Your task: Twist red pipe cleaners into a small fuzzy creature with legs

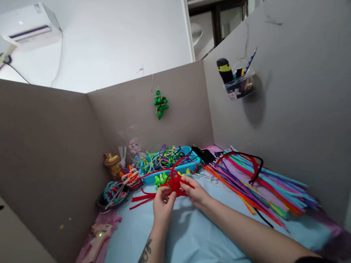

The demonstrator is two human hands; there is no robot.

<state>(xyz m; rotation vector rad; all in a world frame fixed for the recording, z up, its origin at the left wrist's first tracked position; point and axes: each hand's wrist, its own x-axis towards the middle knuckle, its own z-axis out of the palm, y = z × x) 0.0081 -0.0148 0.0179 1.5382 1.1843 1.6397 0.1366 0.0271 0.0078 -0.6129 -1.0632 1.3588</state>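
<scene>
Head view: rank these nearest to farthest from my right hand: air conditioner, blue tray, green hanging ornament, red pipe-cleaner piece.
1. Red pipe-cleaner piece: in the right hand.
2. Blue tray: just beyond the hands.
3. Green hanging ornament: against the back panel.
4. Air conditioner: high up, far left.

Blue-clothed table (204,255), blue tray (150,180), colourful pipe cleaners (255,183), dark bowl (120,203)
</scene>
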